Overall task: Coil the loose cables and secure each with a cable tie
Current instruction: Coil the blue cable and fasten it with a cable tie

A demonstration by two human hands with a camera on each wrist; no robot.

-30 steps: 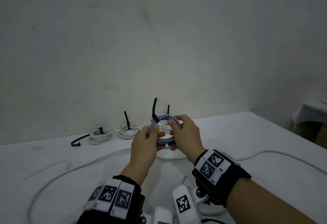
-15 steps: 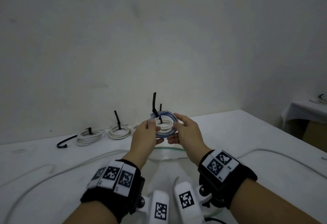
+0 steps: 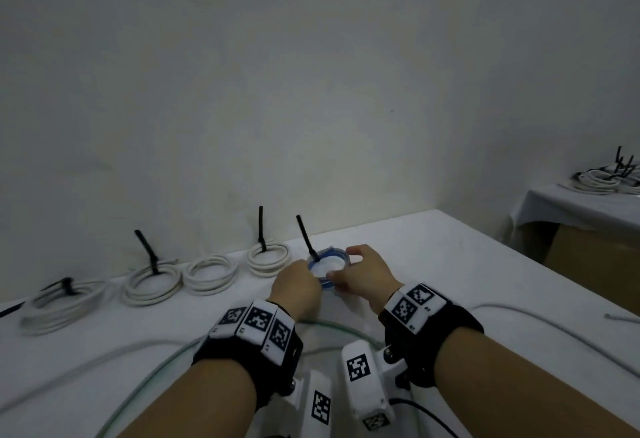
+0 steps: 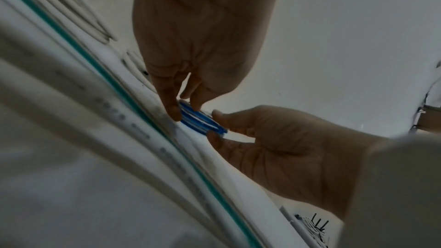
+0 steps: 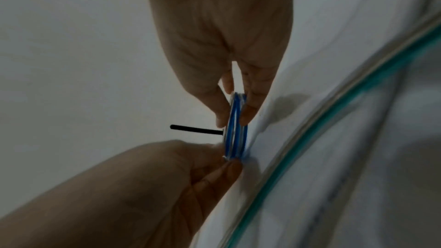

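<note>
A small blue-and-white coiled cable (image 3: 327, 266) lies low on the white tablecloth (image 3: 450, 264), at the right end of a row of coils. A black cable tie (image 3: 305, 237) is fastened round it, its tail sticking up. My left hand (image 3: 311, 276) pinches the coil's near-left rim, and my right hand (image 3: 343, 264) pinches its right rim. In the left wrist view my left hand's fingertips (image 4: 175, 114) clamp the blue coil (image 4: 201, 123). In the right wrist view my right hand (image 5: 235, 112) pinches the coil (image 5: 235, 135) edge-on, the tie tail (image 5: 195, 129) pointing left.
Several white coils (image 3: 268, 255) (image 3: 209, 273) (image 3: 152, 281) (image 3: 62, 302) line the back of the table, three with black ties. A loose green-tinted cable (image 3: 156, 368) and loose white cables (image 3: 554, 330) cross the front. A side table (image 3: 571, 209) at right holds more tied coils.
Both hands have carried the blue coil from mid-air down and away to the table beside the row of white coils. The view has tilted, showing more of that row.
</note>
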